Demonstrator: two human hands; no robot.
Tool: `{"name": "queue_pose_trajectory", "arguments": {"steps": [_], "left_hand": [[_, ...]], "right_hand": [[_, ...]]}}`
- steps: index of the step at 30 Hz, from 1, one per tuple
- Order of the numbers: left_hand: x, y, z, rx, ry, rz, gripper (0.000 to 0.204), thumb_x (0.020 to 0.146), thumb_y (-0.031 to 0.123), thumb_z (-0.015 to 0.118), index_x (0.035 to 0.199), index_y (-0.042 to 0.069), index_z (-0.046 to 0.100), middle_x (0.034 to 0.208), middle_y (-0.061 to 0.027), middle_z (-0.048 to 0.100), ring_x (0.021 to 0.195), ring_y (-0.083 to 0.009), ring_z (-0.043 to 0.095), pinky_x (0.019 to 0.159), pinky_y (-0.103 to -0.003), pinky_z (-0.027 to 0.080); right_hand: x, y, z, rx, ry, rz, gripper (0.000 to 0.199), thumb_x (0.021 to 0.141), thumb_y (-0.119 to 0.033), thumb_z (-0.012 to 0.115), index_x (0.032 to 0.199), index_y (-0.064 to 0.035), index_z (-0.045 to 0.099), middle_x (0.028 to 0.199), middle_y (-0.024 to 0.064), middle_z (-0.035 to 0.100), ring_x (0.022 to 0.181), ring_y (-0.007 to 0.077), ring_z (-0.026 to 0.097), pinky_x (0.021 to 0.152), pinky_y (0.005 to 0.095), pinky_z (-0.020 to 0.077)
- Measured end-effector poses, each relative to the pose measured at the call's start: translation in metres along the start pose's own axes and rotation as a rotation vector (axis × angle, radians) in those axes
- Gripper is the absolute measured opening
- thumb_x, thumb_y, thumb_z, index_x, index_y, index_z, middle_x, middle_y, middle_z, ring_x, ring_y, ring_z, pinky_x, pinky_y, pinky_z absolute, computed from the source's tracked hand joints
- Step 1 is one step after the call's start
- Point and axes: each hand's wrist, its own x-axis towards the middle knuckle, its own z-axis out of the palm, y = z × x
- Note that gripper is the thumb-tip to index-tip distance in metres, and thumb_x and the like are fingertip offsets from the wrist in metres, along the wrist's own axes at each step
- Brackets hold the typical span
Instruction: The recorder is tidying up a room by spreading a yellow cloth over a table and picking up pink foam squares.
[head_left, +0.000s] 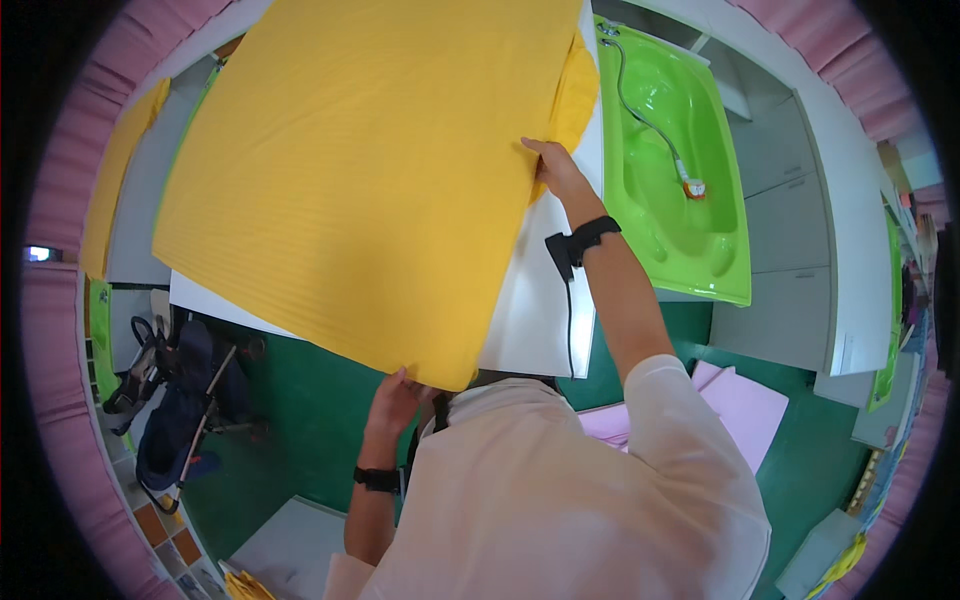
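A large yellow sheet (370,180) lies almost flat over a white tabletop (540,300) in front of me. Its near right corner reaches close to my body, and loose yellow fabric (575,95) bunches along the far right edge. My left hand (392,402) is closed on the sheet's near edge, left of that corner, its thumb tip at the border and its other fingers mostly hidden. Stretched forward, my right hand (550,163) grips the right edge, thumb on top and the remaining fingers curled down, partly out of sight. Both wrists wear black bands.
A bright green baby bath (680,170) with a shower hose stands right of the table, beside grey drawers (790,230). A dark stroller (195,390) is on the green floor at left. Behind me to the right lies a pink mat (745,405); a black cable (570,330) hangs from my right wristband.
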Motion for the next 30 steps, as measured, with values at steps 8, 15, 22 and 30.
{"name": "queue_pose_trajectory", "arguments": {"steps": [8,15,22,30], "left_hand": [[0.01,0.022,0.003,-0.213,-0.022,0.236,0.043,0.083,0.013,0.06,0.124,0.002,0.051,0.123,-0.011,0.057,0.115,-0.0279,0.053,0.1,-0.047,0.041],[0.045,0.019,-0.014,-0.097,0.191,0.208,0.049,0.081,0.006,0.061,0.127,0.001,0.045,0.12,-0.0131,0.057,0.11,-0.028,0.056,0.093,-0.041,0.048],[0.032,0.041,-0.026,0.912,0.6,0.221,0.05,0.076,0.018,0.076,0.115,-0.001,0.05,0.095,-0.0093,0.062,0.069,-0.0154,0.061,0.053,-0.026,0.049],[0.023,0.041,-0.011,0.345,0.619,0.378,0.041,0.081,0.004,0.066,0.118,-0.001,0.048,0.109,-0.0099,0.057,0.098,-0.0199,0.056,0.081,-0.033,0.047]], "right_hand": [[0.001,-0.002,0.015,0.434,-0.084,0.082,0.038,0.081,-0.013,0.064,0.113,0.0036,0.051,0.105,0.0141,0.062,0.093,0.0267,0.062,0.081,0.0366,0.0528],[0.018,0.005,0.023,0.478,-0.062,0.204,0.043,0.08,-0.012,0.059,0.119,0.0042,0.049,0.112,0.0164,0.059,0.098,0.0278,0.06,0.085,0.0376,0.051],[0.081,-0.024,0.013,-0.646,0.652,-0.279,0.057,0.075,-0.013,0.065,0.121,0.009,0.04,0.112,0.0191,0.057,0.098,0.0277,0.059,0.08,0.0357,0.0493],[0.123,-0.076,0.007,0.104,0.124,-0.161,0.055,0.081,-0.014,0.066,0.124,0.0035,0.037,0.112,0.0181,0.057,0.096,0.0287,0.061,0.082,0.037,0.0532]]}}
